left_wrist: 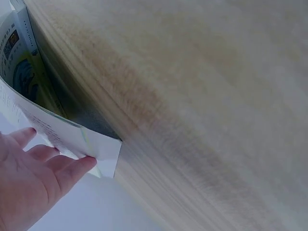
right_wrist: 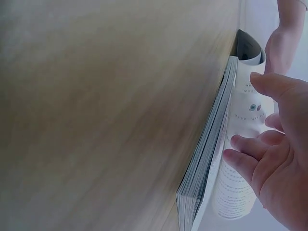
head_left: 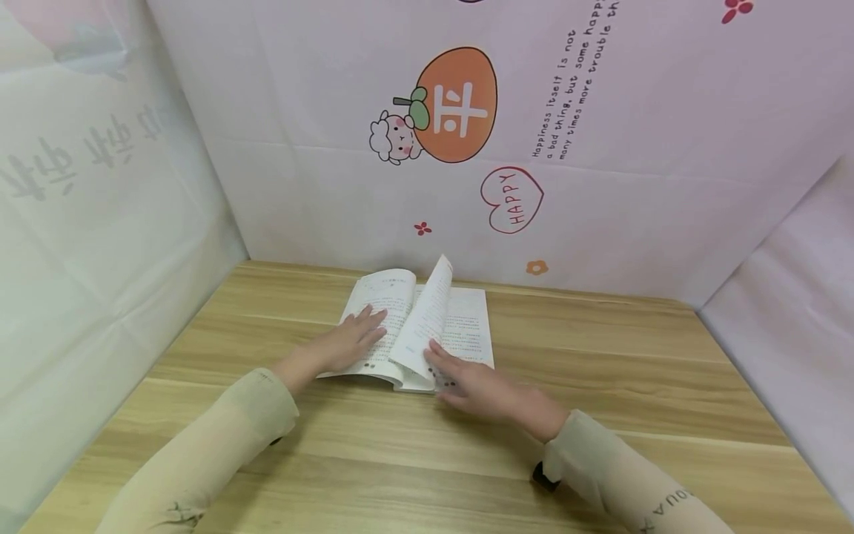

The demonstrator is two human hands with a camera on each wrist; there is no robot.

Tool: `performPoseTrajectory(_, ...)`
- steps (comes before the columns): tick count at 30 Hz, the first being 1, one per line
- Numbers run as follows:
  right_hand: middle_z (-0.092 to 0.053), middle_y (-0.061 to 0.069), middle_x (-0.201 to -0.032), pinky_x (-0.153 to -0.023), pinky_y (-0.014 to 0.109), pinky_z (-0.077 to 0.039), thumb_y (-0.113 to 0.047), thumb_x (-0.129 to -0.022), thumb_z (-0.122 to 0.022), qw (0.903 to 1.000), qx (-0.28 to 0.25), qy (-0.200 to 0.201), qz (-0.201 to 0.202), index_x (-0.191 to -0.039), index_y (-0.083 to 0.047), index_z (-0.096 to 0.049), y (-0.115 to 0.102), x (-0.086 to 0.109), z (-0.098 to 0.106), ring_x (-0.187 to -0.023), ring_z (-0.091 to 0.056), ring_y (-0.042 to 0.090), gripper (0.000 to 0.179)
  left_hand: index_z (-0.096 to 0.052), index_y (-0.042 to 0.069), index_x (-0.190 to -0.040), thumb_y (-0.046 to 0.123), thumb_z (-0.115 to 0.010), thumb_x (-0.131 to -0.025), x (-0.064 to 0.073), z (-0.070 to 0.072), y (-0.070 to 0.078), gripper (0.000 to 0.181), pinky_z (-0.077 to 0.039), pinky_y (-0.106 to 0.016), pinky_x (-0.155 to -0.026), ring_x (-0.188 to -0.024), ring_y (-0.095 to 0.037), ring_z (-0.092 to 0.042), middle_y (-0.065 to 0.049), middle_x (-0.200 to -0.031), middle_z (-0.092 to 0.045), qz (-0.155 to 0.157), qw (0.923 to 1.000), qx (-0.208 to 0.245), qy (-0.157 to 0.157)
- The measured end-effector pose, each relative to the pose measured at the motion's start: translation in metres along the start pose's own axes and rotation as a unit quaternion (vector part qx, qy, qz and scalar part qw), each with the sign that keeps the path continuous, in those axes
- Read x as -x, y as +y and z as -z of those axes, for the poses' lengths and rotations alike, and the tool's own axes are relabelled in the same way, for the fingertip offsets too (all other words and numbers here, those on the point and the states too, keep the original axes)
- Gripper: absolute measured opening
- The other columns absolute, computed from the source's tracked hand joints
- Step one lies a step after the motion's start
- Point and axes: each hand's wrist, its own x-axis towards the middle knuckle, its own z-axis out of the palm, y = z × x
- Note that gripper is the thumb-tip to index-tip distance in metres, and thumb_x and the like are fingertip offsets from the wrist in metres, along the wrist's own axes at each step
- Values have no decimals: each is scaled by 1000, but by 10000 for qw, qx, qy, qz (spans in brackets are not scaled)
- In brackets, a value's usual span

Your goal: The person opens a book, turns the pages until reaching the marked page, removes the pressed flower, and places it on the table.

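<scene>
An open book [head_left: 470, 319] with printed pages lies on the wooden table, one leaf [head_left: 427, 319] standing up and curling near its middle. My left hand [head_left: 350, 341] rests on the left page, fingers spread; in the left wrist view its fingertips [left_wrist: 86, 162] touch the page near its edge, and part of the coloured cover [left_wrist: 24, 77] shows beneath the lifted side. My right hand [head_left: 477, 382] is over the lower right page beside the raised leaf. In the right wrist view the right hand's fingers [right_wrist: 245, 161] are extended, with the thumb apart; whether they touch the paper is unclear.
Behind the book, close to its top edge, rises a white cloth backdrop [head_left: 333, 193] with cartoon prints. Similar cloth walls [head_left: 100, 259] stand at the left and right. The wooden table [head_left: 600, 356] stretches to both sides. A dark band [head_left: 545, 477] shows at the right cuff.
</scene>
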Motion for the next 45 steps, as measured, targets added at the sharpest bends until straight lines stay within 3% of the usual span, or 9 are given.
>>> performPoseTrajectory(8, -14, 7, -153, -103, 35, -32, -30, -94, -55, 9995, 146, -48, 266, -149, -11, -21, -4, -3, -3, -133, -29, 17, 67, -10, 20, -151, 70, -20, -89, -3, -1, 2, 80, -13, -50, -109, -138, -38, -8, -8, -155, -3, -88, 9997, -55, 213)
performPoseTrajectory(16, -14, 7, -153, -103, 35, -33, -31, -94, -55, 9990, 159, -222, 362, -148, -11, -23, -12, -6, -2, -132, -30, 19, 66, 11, 23, -148, 65, -30, -91, -4, -4, 5, 83, -16, -47, -109, -140, -23, 1, -10, -154, 13, -563, 9953, 4, 787)
performPoseTrajectory(19, -14, 8, -153, -102, 35, -34, -32, -94, -55, 9987, 188, -259, 387, -148, -11, -24, -15, -6, -3, -132, -32, 20, 66, 6, 26, -149, 62, -35, -92, -4, -4, 7, 79, -18, -48, -108, -139, -25, -1, -9, -154, 14, -661, 9938, -36, 888)
performPoseTrajectory(26, -15, 5, -153, -100, 33, -36, -33, -94, -55, 9976, 303, -300, 547, -148, -14, -24, -17, -9, -8, -129, -36, 19, 65, -11, 38, -149, 57, -39, -93, -4, -6, 11, 65, -22, -53, -105, -138, -34, -9, -5, -154, 13, -683, 9936, -407, 806)
performPoseTrajectory(35, -19, 5, -152, -98, 32, -39, -30, -93, -57, 9951, 438, -305, 830, -147, -14, -29, -18, -11, -11, -126, -41, 18, 63, -24, 38, -146, 57, -36, -94, -2, -7, 11, 57, -25, -63, -98, -136, -44, -10, -3, -155, 5, -630, 9936, -734, 591)
performPoseTrajectory(41, -17, 2, -153, -98, 35, -39, -32, -94, -56, 9958, 348, -373, 754, -148, -19, -27, -15, -9, -7, -128, -38, 18, 63, -26, 36, -146, 59, -33, -94, -2, -7, 10, 57, -25, -67, -96, -136, -44, -9, -1, -155, 3, -496, 9948, -787, 421)
performPoseTrajectory(45, -17, 3, -153, -101, 36, -36, -33, -94, -55, 9969, 312, -421, 584, -148, -21, -27, -9, -5, -4, -130, -34, 17, 62, -29, 33, -146, 58, -34, -94, -2, -7, 9, 57, -22, -65, -98, -135, -46, -7, -3, -155, 4, -446, 9951, -743, 469)
